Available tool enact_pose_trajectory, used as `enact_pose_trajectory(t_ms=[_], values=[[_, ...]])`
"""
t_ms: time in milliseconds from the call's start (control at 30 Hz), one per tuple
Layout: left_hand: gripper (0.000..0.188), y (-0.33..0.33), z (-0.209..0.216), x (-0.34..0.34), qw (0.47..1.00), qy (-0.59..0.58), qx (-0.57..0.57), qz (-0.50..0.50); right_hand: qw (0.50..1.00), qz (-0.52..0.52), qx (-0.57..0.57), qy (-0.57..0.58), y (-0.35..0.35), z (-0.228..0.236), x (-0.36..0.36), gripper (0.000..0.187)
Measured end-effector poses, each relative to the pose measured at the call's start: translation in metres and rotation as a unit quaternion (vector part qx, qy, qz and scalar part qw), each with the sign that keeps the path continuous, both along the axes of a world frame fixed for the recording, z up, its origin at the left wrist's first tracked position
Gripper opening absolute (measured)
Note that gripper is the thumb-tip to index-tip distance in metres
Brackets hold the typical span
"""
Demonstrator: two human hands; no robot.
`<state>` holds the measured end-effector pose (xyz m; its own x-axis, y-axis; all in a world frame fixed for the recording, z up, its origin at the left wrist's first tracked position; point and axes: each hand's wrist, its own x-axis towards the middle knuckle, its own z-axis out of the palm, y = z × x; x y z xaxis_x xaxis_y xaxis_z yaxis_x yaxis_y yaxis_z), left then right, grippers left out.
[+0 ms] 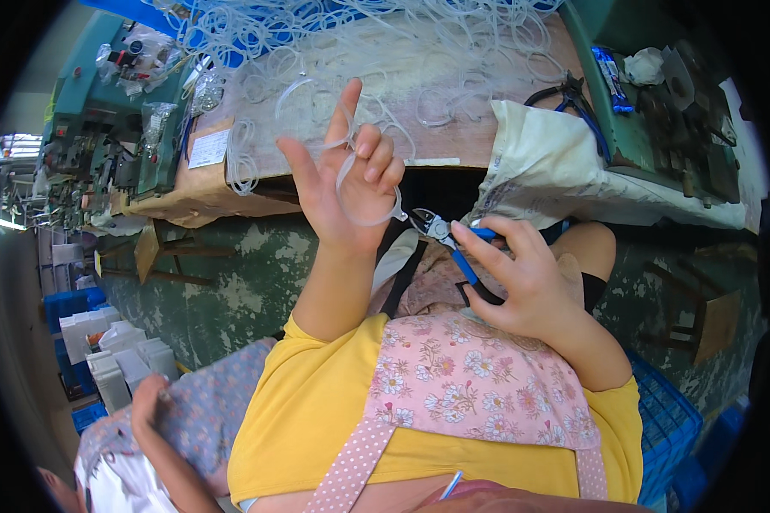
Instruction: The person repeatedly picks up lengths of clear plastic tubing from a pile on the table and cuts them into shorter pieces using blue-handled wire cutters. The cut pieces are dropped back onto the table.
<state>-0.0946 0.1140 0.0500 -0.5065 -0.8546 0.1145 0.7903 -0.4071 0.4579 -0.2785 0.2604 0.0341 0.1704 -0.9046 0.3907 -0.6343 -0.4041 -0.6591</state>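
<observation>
My left hand is raised palm up over the near edge of the workbench, thumb and forefinger stretched out, the other fingers curled in. A thin clear plastic ring hangs across its palm, caught at the curled fingers. From below right, my right hand grips blue-handled diagonal cutters. Their parted jaws are at a small tab on the ring's lower right side; whether they touch it I cannot tell.
Clear plastic rings are heaped along the bench's far side. Black-and-blue pliers lie by a white cloth on the right. Green machines flank the bench. A co-worker's arm is at lower left; a blue crate stands at lower right.
</observation>
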Motion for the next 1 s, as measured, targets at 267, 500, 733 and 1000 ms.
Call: enact_pose_trajectory(t_ms=[267, 500, 733, 1000], values=[[0.092, 0.012, 0.001, -0.003, 0.999, 0.027, -0.019, 0.023, 0.999, 0.005, -0.023, 0.045, 0.005, 0.001, 0.002, 0.071], [0.095, 0.015, 0.002, -0.005, 1.0, 0.019, -0.016, 0.013, 0.998, 0.01, -0.021, 0.05, 0.005, 0.001, 0.001, 0.075], [0.094, 0.014, 0.004, -0.007, 0.999, 0.014, -0.03, 0.026, 0.998, 0.007, -0.007, 0.063, 0.009, 0.004, 0.0, 0.078], [0.093, 0.012, 0.004, -0.007, 0.999, 0.043, -0.017, -0.008, 0.998, -0.002, -0.015, 0.065, 0.009, 0.0, 0.002, 0.077]])
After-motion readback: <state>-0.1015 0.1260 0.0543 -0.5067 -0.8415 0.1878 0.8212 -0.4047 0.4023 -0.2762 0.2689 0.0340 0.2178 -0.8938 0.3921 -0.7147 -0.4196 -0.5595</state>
